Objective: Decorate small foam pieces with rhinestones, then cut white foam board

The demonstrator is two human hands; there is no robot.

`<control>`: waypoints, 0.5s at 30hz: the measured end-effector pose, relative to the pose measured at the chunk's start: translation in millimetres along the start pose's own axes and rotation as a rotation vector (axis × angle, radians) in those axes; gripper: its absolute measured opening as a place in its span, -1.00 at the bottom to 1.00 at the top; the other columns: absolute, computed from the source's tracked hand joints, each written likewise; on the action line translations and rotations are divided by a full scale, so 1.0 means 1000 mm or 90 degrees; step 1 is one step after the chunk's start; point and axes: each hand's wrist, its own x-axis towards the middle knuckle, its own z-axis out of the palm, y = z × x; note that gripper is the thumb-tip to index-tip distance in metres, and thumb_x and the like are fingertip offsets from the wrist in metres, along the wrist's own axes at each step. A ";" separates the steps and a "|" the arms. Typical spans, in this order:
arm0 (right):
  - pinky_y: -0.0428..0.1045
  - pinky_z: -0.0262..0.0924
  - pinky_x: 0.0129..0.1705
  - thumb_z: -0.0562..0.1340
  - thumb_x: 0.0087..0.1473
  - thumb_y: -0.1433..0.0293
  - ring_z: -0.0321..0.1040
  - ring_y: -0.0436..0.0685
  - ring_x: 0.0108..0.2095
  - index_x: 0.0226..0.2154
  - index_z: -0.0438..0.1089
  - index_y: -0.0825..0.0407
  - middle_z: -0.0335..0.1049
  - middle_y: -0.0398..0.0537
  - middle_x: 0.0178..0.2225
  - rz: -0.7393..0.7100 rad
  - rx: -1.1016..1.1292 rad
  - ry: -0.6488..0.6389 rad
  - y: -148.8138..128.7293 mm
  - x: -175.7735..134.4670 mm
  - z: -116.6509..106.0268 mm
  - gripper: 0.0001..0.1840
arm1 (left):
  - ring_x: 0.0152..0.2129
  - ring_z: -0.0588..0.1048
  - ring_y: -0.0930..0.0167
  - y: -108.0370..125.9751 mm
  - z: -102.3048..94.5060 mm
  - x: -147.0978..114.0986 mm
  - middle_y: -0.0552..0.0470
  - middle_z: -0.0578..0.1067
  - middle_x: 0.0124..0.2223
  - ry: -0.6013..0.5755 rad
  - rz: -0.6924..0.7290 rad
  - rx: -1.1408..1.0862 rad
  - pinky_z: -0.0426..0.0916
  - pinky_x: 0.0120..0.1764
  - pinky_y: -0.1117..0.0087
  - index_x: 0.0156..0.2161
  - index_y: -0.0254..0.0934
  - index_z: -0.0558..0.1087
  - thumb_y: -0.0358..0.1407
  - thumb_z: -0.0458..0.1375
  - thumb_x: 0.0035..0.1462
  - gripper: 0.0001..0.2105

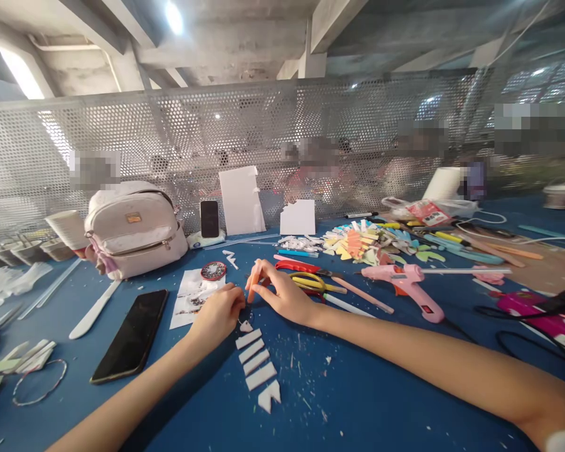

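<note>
My left hand point(220, 309) is closed, its fingertips pinched together just above a row of white foam pieces. My right hand point(282, 294) is beside it with thumb and fingers curled together; what either hand pinches is too small to make out. A thin loop, like wire or thread, shows below the left fingertips. Under the hands, the white foam strips point(257, 362) lie one after another in a fishbone-like row. A small pointed piece point(246, 326) is at its top and a notched tail-shaped piece point(269, 395) at its bottom.
Left are a black phone point(130, 336), white plastic knife point(94, 311), pink backpack point(134, 232) and printed paper point(181, 295). To the right lie a red cutter point(297, 266), yellow-handled scissors point(308, 284), pink glue gun point(407, 282) and a heap of foam scraps point(358, 242).
</note>
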 end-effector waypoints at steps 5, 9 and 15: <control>0.03 0.24 -0.11 0.09 0.28 0.49 0.38 0.10 -0.27 -0.23 0.13 -0.04 0.39 -0.09 -0.24 -0.019 -0.026 -0.014 0.006 -0.004 0.006 -0.90 | -0.12 0.54 0.27 0.001 -0.005 0.008 -0.11 0.50 0.06 -0.098 -0.038 0.058 0.50 -0.10 0.12 0.07 -0.28 0.43 -0.23 0.18 0.30 -0.71; 0.03 0.23 -0.08 0.07 0.29 0.50 0.39 0.11 -0.26 -0.23 0.13 -0.04 0.40 -0.09 -0.25 -0.026 -0.031 -0.021 0.008 -0.006 0.009 -0.89 | -0.09 0.54 0.24 0.000 -0.013 0.018 -0.12 0.48 0.09 -0.176 -0.079 0.086 0.49 -0.09 0.09 0.10 -0.28 0.41 -0.24 0.19 0.30 -0.69; 0.03 0.24 -0.05 0.07 0.31 0.48 0.41 0.12 -0.22 -0.21 0.14 -0.04 0.43 -0.07 -0.21 -0.026 -0.045 -0.008 0.015 -0.006 0.012 -0.92 | -0.08 0.53 0.23 0.008 -0.029 0.033 -0.12 0.48 0.10 -0.275 -0.116 0.113 0.49 -0.08 0.10 0.11 -0.27 0.41 -0.24 0.19 0.29 -0.68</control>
